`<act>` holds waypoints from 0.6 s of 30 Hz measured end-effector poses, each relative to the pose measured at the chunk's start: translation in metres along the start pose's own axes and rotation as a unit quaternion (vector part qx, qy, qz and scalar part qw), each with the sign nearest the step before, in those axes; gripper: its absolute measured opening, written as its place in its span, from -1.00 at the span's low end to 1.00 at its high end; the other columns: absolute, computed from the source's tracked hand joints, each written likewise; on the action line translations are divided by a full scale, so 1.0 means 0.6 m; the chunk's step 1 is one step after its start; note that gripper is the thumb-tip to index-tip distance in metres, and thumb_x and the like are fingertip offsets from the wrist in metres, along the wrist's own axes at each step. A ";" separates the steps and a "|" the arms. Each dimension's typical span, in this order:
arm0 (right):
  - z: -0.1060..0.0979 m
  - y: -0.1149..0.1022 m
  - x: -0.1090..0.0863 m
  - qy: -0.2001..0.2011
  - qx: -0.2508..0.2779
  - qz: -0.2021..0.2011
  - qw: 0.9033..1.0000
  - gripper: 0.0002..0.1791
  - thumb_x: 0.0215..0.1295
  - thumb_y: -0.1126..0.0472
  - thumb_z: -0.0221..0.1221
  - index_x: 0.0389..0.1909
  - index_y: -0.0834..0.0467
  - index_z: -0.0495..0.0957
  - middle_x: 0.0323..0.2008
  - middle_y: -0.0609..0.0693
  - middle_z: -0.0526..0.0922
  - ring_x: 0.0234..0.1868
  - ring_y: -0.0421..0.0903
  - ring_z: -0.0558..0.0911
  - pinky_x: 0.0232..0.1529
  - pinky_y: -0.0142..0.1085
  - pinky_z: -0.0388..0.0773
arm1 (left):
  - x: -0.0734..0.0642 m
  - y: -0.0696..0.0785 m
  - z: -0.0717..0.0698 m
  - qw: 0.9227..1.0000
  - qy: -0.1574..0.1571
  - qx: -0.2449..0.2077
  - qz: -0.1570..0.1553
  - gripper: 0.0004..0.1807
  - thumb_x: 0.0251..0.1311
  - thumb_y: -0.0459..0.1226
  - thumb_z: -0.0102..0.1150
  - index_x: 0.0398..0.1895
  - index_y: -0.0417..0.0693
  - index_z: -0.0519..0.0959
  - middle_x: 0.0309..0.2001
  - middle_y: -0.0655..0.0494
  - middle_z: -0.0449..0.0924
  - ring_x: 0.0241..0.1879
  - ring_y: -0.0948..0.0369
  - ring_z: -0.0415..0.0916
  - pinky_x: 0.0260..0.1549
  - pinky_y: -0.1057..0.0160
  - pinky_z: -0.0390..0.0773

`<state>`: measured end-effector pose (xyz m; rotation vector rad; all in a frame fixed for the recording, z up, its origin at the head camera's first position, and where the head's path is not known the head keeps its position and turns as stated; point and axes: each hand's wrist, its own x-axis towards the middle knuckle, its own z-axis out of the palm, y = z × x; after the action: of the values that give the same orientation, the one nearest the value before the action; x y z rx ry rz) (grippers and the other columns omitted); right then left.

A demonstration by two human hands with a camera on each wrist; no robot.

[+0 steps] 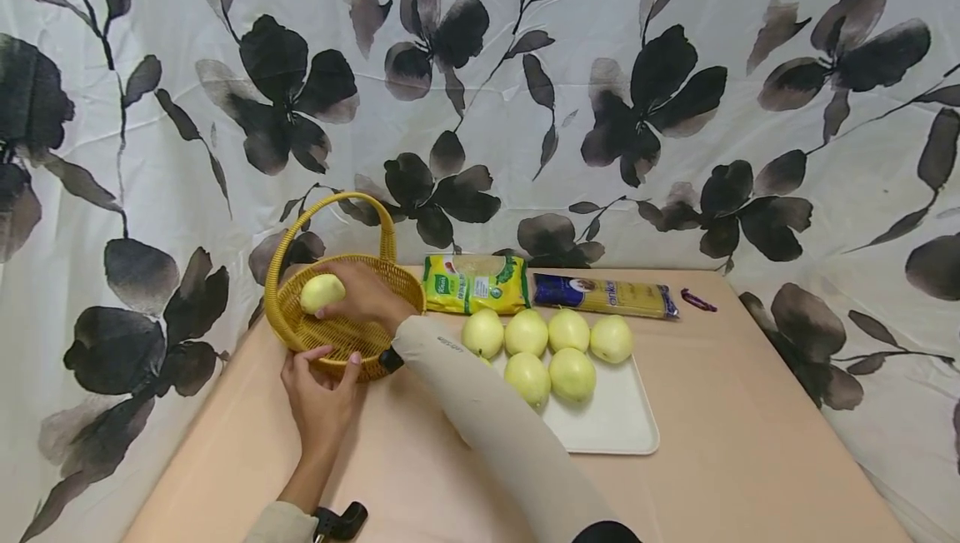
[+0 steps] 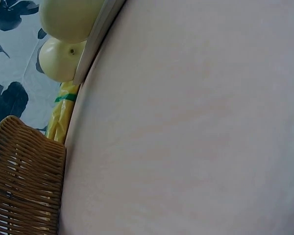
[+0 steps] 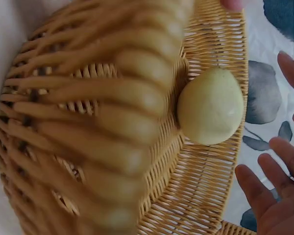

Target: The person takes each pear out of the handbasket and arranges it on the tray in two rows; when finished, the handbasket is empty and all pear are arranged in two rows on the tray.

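Observation:
A yellow wicker basket with a tall handle stands at the left of the table. My right hand reaches into it, beside a pale yellow-green round fruit; the thumb looks close to it. In the right wrist view that fruit sits by the woven inner wall, and the spread fingers show apart from it. My left hand steadies the basket's near side, fingers and thumb at its rim. The left wrist view catches only the basket's outside, not the hand.
A white tray holds several more of these fruits, right of the basket. Behind it lie a yellow-green packet, a blue and yellow spaghetti packet and a small dark red item. A flowered cloth hangs behind the table.

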<state>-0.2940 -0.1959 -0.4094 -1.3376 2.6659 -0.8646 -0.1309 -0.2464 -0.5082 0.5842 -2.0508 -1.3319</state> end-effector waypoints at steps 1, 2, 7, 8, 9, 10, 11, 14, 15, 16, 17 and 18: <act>0.003 0.000 0.003 -0.005 0.001 0.001 1.000 -0.18 0.29 -0.02 0.50 0.54 -0.05 0.42 0.44 -0.12 0.57 0.41 -0.15 0.54 0.36 -0.36 0.46 | 0.000 0.000 0.000 1.000 0.000 0.002 0.001 -0.40 0.31 -0.04 0.47 0.24 -0.16 0.48 0.64 -0.23 0.00 0.20 -0.10 0.39 -0.19 0.59 0.36; 0.005 0.000 0.007 -0.010 0.002 0.002 1.000 -0.18 0.29 -0.01 0.50 0.54 -0.05 0.42 0.44 -0.11 0.58 0.41 -0.14 0.55 0.33 -0.37 0.47 | 0.000 0.000 0.000 1.000 0.002 0.004 0.002 -0.40 0.31 -0.04 0.47 0.24 -0.16 0.48 0.63 -0.23 0.01 0.18 -0.09 0.39 -0.20 0.59 0.36; 0.018 -0.003 0.019 -0.034 -0.011 0.000 0.999 -0.14 0.31 0.00 0.49 0.58 -0.03 0.36 0.44 -0.07 0.57 0.40 -0.12 0.52 0.35 -0.37 0.45 | -0.001 -0.001 0.001 1.000 0.007 0.008 0.008 -0.42 0.30 -0.05 0.47 0.23 -0.15 0.49 0.63 -0.23 0.03 0.20 -0.09 0.38 -0.21 0.59 0.35; 0.020 -0.004 0.021 -0.039 -0.015 -0.001 0.999 -0.13 0.31 0.00 0.49 0.59 -0.04 0.35 0.44 -0.07 0.57 0.40 -0.11 0.52 0.35 -0.36 0.44 | -0.001 -0.001 0.001 1.000 0.009 0.008 0.007 -0.42 0.30 -0.05 0.48 0.23 -0.15 0.49 0.63 -0.23 0.03 0.22 -0.10 0.38 -0.20 0.59 0.36; 0.023 -0.004 0.023 -0.042 -0.018 -0.002 0.999 -0.12 0.31 0.00 0.49 0.59 -0.05 0.33 0.45 -0.08 0.56 0.39 -0.12 0.50 0.35 -0.37 0.42 | -0.001 -0.001 0.002 1.000 0.009 0.008 0.007 -0.42 0.30 -0.05 0.48 0.23 -0.15 0.49 0.63 -0.23 0.03 0.24 -0.11 0.37 -0.20 0.59 0.36; 0.026 -0.005 0.025 -0.046 -0.022 -0.003 0.999 -0.12 0.31 0.00 0.49 0.60 -0.06 0.32 0.45 -0.09 0.56 0.38 -0.12 0.50 0.35 -0.37 0.41 | -0.001 -0.001 0.002 1.000 0.011 0.010 0.006 -0.42 0.29 -0.05 0.48 0.22 -0.15 0.49 0.64 -0.24 0.02 0.26 -0.12 0.37 -0.20 0.59 0.36; 0.028 -0.005 0.027 -0.049 -0.025 -0.002 0.998 -0.12 0.31 0.00 0.49 0.60 -0.08 0.32 0.45 -0.11 0.56 0.38 -0.14 0.50 0.35 -0.38 0.39 | -0.001 -0.001 0.002 1.000 0.011 0.008 0.004 -0.41 0.29 -0.05 0.48 0.22 -0.15 0.49 0.64 -0.24 0.02 0.29 -0.13 0.37 -0.20 0.60 0.37; 0.035 -0.007 0.029 -0.063 -0.040 0.001 0.997 -0.11 0.31 0.00 0.49 0.61 -0.11 0.31 0.45 -0.14 0.56 0.38 -0.14 0.49 0.39 -0.39 0.36 | -0.003 -0.001 0.002 1.000 0.009 0.007 -0.002 -0.41 0.30 -0.05 0.48 0.22 -0.15 0.49 0.65 -0.24 0.00 0.38 -0.17 0.33 -0.18 0.64 0.37; 0.035 -0.008 0.029 -0.065 -0.049 0.006 0.997 -0.11 0.31 -0.01 0.48 0.61 -0.12 0.31 0.43 -0.15 0.57 0.38 -0.15 0.48 0.38 -0.40 0.35 | -0.004 0.000 0.002 1.000 0.010 0.007 -0.002 -0.41 0.29 -0.05 0.48 0.22 -0.15 0.49 0.64 -0.24 0.01 0.39 -0.17 0.32 -0.18 0.64 0.37; 0.035 -0.008 0.027 -0.059 -0.055 0.014 0.997 -0.14 0.32 -0.01 0.48 0.59 -0.11 0.33 0.39 -0.15 0.60 0.36 -0.16 0.50 0.36 -0.40 0.37 | -0.004 0.000 0.002 1.000 0.011 0.006 -0.002 -0.42 0.29 -0.05 0.48 0.22 -0.15 0.49 0.64 -0.24 0.01 0.37 -0.18 0.34 -0.18 0.64 0.37; 0.034 -0.008 0.025 -0.048 -0.061 0.029 0.997 -0.18 0.33 -0.01 0.47 0.57 -0.12 0.36 0.33 -0.17 0.65 0.32 -0.17 0.52 0.30 -0.40 0.41 | -0.004 0.000 0.002 1.000 0.012 0.006 -0.001 -0.42 0.29 -0.06 0.49 0.22 -0.14 0.49 0.64 -0.24 0.02 0.37 -0.17 0.34 -0.18 0.63 0.38; 0.031 -0.008 0.022 -0.032 -0.068 0.044 0.996 -0.23 0.34 -0.01 0.46 0.53 -0.13 0.40 0.25 -0.19 0.68 0.27 -0.19 0.55 0.23 -0.40 0.47 | -0.004 0.001 0.003 1.000 0.013 0.007 0.002 -0.42 0.29 -0.06 0.49 0.21 -0.14 0.49 0.63 -0.24 0.03 0.34 -0.17 0.36 -0.19 0.62 0.38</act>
<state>-0.2937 -0.2163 -0.4202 -1.2385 2.7536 -0.6295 -0.1302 -0.2435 -0.5089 0.6006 -2.0401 -1.3023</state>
